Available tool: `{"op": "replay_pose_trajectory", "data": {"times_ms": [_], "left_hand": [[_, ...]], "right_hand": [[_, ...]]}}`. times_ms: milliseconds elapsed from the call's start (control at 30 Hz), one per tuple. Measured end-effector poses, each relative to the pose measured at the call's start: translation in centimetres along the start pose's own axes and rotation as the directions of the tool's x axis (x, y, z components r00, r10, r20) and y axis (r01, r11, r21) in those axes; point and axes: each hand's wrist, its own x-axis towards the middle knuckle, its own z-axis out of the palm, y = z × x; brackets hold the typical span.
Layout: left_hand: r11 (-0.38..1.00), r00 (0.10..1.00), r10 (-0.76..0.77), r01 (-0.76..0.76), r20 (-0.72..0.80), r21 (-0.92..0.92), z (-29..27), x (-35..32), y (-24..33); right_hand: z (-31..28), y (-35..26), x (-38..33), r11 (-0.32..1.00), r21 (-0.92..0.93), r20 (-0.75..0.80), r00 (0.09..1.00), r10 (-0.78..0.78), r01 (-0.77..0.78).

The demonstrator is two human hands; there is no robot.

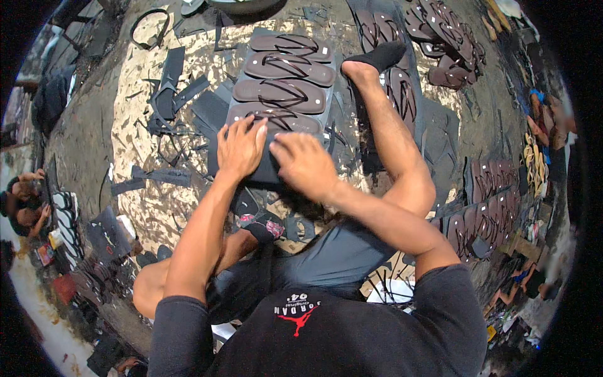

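My left hand point(242, 146) rests with fingers spread on the near edge of a brown flip-flop point(306, 123) with dark shiny straps. My right hand point(306, 162) is a little blurred, its fingers loosely apart and bent down over a dark rubber sheet point(267, 171); nothing shows in it. Beyond my hands, more brown flip-flops lie crosswise in a column, among them one flip-flop point(279, 94) and another point(290, 69). The fingertips of my left hand partly cover the nearest flip-flop, and what lies beneath my right palm is hidden.
Black rubber offcuts point(164, 94) litter the patchy cardboard point(135, 75) on the left. My outstretched leg point(402, 138) borders the work area on the right. Finished-looking flip-flops point(446, 31) lie piled at the far right, with rows of flip-flops point(480, 223) nearer. Other people work at both sides.
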Motion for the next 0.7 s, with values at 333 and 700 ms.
{"op": "replay_pose_trajectory", "data": {"times_ms": [333, 700], "left_hand": [[0.966, 0.947, 0.096, -0.163, -0.305, -0.201, -2.9, 2.4, 2.7], [0.949, 0.954, 0.299, -0.298, -0.005, -0.101, -2.4, 3.8, 5.4]], "right_hand": [[0.4, 2.8, 2.9, 0.932, 0.207, 0.438, 0.880, 0.183, -0.298], [0.3, 13.1, 1.1, 0.584, 0.568, 0.577, 0.787, 0.220, -0.580]]}}
